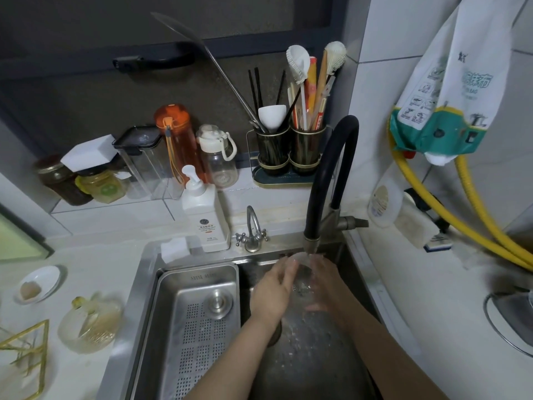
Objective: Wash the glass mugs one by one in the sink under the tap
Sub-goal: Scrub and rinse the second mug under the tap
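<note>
Both hands are cupping a glass mug (302,277) over the sink (311,356), right beneath the black tap (311,241) — the left hand (272,290) and right hand (324,287) each wrapping a curled grip round its sides, water running over it.

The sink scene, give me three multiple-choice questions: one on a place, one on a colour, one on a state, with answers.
1. Where is the glass mug?
A. under the black tap
B. in the steel drain tray
C. on the counter

2. What colour is the tall bottle on the ledge?
A. blue
B. orange
C. green

3. How is the mug held?
A. left hand only
B. right hand only
C. both hands

Answers: 1 A, the mug sits below the spout. 2 B, its body is orange. 3 C, a hand grips each side.
</note>
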A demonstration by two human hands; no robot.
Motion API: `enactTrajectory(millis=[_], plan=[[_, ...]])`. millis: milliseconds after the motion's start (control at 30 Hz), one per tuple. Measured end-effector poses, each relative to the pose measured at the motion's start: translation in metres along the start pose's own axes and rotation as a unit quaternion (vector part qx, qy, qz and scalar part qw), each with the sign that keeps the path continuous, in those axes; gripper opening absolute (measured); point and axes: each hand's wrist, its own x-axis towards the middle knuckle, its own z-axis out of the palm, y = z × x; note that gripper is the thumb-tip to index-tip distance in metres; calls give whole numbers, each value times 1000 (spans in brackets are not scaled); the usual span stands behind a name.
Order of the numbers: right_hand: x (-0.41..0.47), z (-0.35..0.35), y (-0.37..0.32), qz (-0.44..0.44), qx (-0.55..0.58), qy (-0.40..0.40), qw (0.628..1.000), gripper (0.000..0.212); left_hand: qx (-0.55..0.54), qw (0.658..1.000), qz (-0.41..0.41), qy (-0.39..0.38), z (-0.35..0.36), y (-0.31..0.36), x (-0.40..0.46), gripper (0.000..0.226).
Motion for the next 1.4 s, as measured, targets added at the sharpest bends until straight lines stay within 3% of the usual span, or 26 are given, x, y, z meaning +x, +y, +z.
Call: enactTrajectory(millis=[100,200,300,400,567,633,700,767,933,1000,1067,1167,1200,1300,1400], plan=[[-11,3,6,-55,-11,-20,998,59,5,998,-62,-9,-11,13,1,61],[-12,-1,3,-20,51,-6,999,30,-10,999,-41,8,-17,16,-1,61],[-10,-4,5,38,117,-23,992,22,-156,987,-7,32,-18,9,-5,64],[-8,-3,13,86,153,-12,984,13,-206,976,6,64,-15,6,-7,79],[1,0,13,135,-43,12,990,23,-371,926,-76,6,-10,-2,-8,101],[-2,0,12,128,-173,-16,976,30,-427,898,-98,-34,-9,-3,-10,94],[-9,-3,12,77,-263,15,962,50,-458,883,-93,-53,-6,-3,-8,66],[-20,-7,11,1,-308,63,949,59,-466,877,-98,-63,-6,-4,-4,53],[-32,-18,11,-151,-460,158,860,30,-504,850,-138,-70,-2,-5,4,65],[-29,-21,13,-285,-434,158,840,13,-501,852,-130,-80,-4,-4,7,61],[-26,-23,15,-362,-384,95,844,12,-489,857,-134,-93,-5,-3,10,64],[-27,-11,11,-234,-269,-84,930,21,-466,870,-133,-93,-4,1,10,69],[-25,-6,9,-192,-226,-108,949,21,-453,877,-131,-96,-5,3,11,63],[-19,-1,-4,-144,-133,-169,966,32,-442,883,-112,-115,-5,6,12,33],[-16,-8,-12,-144,-13,-183,973,27,-434,889,-68,-128,-6,1,11,47]])
